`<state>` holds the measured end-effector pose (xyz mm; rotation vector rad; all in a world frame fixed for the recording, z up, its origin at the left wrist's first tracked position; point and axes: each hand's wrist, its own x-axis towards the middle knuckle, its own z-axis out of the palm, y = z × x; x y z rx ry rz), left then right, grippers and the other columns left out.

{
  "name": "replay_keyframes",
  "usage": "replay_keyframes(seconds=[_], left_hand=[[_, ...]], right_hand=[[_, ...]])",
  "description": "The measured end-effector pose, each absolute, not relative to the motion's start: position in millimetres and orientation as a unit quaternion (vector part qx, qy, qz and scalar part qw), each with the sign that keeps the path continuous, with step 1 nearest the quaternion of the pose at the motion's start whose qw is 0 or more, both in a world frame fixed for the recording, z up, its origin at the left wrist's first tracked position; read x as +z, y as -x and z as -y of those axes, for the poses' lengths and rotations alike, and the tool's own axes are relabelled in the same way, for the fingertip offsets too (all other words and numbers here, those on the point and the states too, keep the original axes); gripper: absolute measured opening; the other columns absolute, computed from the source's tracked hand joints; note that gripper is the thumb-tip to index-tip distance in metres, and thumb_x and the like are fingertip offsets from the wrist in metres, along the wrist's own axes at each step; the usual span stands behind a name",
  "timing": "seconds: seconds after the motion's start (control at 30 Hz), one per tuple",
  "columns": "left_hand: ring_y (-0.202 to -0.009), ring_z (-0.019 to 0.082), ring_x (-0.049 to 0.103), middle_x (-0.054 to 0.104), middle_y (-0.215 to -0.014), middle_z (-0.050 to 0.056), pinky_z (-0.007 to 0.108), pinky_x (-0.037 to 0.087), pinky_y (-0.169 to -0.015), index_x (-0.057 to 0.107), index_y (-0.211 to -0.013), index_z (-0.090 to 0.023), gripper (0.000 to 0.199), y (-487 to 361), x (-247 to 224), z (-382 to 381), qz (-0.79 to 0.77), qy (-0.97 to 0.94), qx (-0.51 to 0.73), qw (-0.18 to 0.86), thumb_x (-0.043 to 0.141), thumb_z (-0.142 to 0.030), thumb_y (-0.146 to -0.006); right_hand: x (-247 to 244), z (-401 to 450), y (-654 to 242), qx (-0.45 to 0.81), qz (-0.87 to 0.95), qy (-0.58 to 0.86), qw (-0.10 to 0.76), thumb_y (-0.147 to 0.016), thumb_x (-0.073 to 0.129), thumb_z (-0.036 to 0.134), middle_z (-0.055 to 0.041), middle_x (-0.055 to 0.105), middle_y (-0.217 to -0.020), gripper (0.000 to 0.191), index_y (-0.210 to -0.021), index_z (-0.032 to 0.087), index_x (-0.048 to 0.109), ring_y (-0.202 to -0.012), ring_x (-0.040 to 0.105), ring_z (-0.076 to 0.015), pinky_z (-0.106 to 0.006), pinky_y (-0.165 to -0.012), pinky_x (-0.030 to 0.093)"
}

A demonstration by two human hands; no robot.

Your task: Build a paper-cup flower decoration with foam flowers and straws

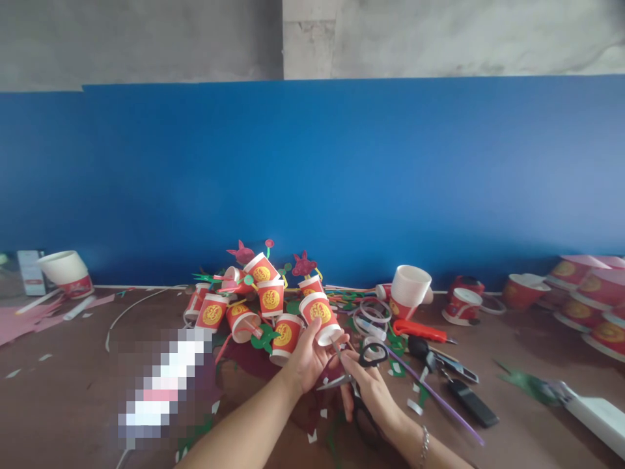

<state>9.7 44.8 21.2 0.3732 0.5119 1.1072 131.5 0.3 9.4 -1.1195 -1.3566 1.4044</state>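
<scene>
My left hand point(312, 358) grips a red paper cup point(319, 316) with a yellow emblem, tilted with its white rim toward me. In my right hand point(368, 391) is a pair of scissors point(360, 402) with black handles. Their blades are spread apart, one near the cup's rim and the other pointing left below my left hand. Whether a blade touches the cup I cannot tell. Just beyond my left hand lies a pile of similar cups point(271, 298), several with coloured straws and paper shapes attached.
A stack of white-rimmed cups point(409, 286), an orange-red cutter point(420, 330), a purple straw point(439, 397) and a black key fob point(472, 402) lie to the right. More cups point(581, 309) stand far right. White paper scraps point(312, 436) dot the table before a blue wall panel point(312, 169).
</scene>
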Motion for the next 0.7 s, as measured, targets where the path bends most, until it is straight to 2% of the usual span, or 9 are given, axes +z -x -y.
replay_keyframes(seconds=[0.2,0.4,0.7], left_hand=[[-0.078,0.021,0.067,0.068,-0.078,0.012,0.024,0.049,-0.061,0.062,-0.084,-0.007,0.045,-10,21,-46,-0.254,-0.169,0.524,0.795,0.058,-0.051,-0.080],[-0.078,0.021,0.068,0.069,-0.078,0.012,0.024,0.050,-0.059,0.062,-0.086,-0.007,0.044,-11,22,-45,-0.258,-0.156,0.520,0.799,0.057,-0.050,-0.082],[-0.077,0.021,0.068,0.070,-0.076,0.012,0.028,0.052,-0.068,0.062,-0.084,-0.007,0.036,-10,21,-45,-0.245,-0.159,0.529,0.797,0.058,-0.043,-0.083]], right_hand=[[24,5,-130,0.571,0.541,0.451,0.422,-0.084,0.036,0.061,0.0048,0.045,-0.032,0.048,-0.059,0.022,0.043,-0.038,0.048,-0.0127,-0.024,-0.053,0.042],[18,3,-130,0.573,0.541,0.449,0.421,-0.084,0.038,0.061,0.0050,0.044,-0.031,0.049,-0.054,0.021,0.041,-0.036,0.046,-0.0112,-0.024,-0.052,0.042],[13,0,-131,0.569,0.537,0.450,0.431,-0.084,0.040,0.060,0.0073,0.045,-0.031,0.042,-0.076,0.019,0.047,-0.032,0.046,-0.0115,-0.022,-0.046,0.042]])
